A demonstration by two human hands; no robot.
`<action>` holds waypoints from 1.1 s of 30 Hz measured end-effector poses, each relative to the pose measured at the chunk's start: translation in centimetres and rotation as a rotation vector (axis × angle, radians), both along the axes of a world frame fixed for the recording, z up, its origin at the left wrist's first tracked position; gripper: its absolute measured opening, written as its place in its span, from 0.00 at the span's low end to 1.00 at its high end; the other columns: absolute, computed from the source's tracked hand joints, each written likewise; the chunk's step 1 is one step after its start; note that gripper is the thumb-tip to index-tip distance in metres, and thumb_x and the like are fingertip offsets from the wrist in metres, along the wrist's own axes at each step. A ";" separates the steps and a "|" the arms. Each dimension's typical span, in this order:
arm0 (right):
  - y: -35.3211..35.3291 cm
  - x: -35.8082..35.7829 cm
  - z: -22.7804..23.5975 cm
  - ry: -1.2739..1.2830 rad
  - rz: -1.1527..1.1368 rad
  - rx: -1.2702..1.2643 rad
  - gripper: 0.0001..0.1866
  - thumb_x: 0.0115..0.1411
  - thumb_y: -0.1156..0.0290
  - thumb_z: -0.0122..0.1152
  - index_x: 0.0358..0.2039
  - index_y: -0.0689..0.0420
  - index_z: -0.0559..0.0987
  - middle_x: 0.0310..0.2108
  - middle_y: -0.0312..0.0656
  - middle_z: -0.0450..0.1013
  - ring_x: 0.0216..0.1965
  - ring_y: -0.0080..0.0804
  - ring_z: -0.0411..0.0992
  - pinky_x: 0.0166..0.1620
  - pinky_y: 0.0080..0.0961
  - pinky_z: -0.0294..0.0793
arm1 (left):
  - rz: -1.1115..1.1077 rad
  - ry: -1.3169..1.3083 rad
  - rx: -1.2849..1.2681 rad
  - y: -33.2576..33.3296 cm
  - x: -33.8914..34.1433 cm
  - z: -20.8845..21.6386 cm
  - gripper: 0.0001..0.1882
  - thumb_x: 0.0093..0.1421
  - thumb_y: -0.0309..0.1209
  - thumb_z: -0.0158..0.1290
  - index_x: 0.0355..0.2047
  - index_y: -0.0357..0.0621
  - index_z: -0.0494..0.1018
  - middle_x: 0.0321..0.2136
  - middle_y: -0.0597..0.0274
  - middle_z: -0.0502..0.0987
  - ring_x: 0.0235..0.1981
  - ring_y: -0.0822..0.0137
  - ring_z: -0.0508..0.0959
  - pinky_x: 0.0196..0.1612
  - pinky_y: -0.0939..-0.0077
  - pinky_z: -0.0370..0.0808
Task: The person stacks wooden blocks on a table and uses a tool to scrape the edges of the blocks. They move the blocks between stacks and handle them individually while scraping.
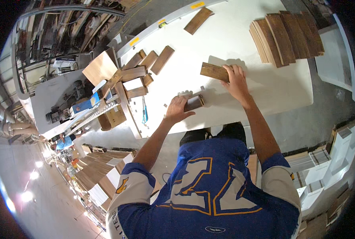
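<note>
My right hand [236, 81] grips the right end of a short brown wood plank [212, 71], fingers over its top face. The plank is held above the white table, with a shadow beside it. Lower and to the left, my left hand [177, 109] is closed round the left end of a small dark wood block [194, 102], its thumb along the near side. Whether that block is one piece or a few stacked together, I cannot tell. A blue utility knife [144, 110] lies to the left of my left hand.
Stacked long brown planks [287, 38] stand at the table's far right. Several short wood offcuts [139, 73] are piled at the left beside a cardboard box [101, 68]. One loose plank [198, 20] lies near the far edge of the white table [177, 47].
</note>
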State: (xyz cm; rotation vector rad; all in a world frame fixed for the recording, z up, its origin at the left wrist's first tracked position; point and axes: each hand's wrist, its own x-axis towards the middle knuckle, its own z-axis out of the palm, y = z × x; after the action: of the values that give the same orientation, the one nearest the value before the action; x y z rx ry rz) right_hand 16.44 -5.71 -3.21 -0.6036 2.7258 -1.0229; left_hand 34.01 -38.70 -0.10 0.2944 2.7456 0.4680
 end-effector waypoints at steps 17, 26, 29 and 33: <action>-19.0 -1.6 -0.6 0.362 0.495 0.316 0.25 0.50 0.65 0.85 0.47 0.54 0.81 0.50 0.40 0.77 0.58 0.43 0.75 0.73 0.45 0.67 | 0.393 0.028 -0.263 -12.5 -17.1 -4.2 0.46 0.64 0.50 0.69 0.74 0.40 0.66 0.65 0.38 0.75 0.70 0.41 0.71 0.78 0.37 0.59; -24.7 -1.1 1.5 0.268 0.553 0.425 0.27 0.67 0.71 0.68 0.65 0.60 0.77 0.65 0.50 0.75 0.68 0.49 0.72 0.76 0.47 0.65 | 0.242 -0.155 0.528 -17.1 -13.9 0.4 0.23 0.67 0.44 0.68 0.61 0.56 0.84 0.56 0.50 0.85 0.63 0.47 0.81 0.69 0.49 0.73; -24.3 -1.0 2.9 0.074 0.569 0.408 0.23 0.71 0.69 0.62 0.66 0.60 0.78 0.60 0.50 0.75 0.63 0.47 0.74 0.71 0.46 0.69 | 0.221 0.334 0.167 -23.8 -12.4 2.0 0.22 0.71 0.42 0.63 0.63 0.51 0.82 0.54 0.51 0.85 0.60 0.48 0.80 0.69 0.50 0.72; -24.5 -0.4 2.0 0.197 0.599 0.345 0.20 0.69 0.71 0.63 0.60 0.58 0.81 0.56 0.46 0.74 0.59 0.45 0.75 0.64 0.45 0.76 | 0.260 0.160 -0.309 -30.4 -12.5 2.2 0.32 0.70 0.44 0.65 0.71 0.51 0.74 0.61 0.52 0.75 0.69 0.46 0.71 0.75 0.41 0.63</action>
State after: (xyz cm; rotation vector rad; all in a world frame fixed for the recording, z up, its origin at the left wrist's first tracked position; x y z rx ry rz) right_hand 16.01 -30.22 -1.16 -1.3863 2.5106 -0.3573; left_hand 21.54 -69.07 2.14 -0.1087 2.9709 0.0782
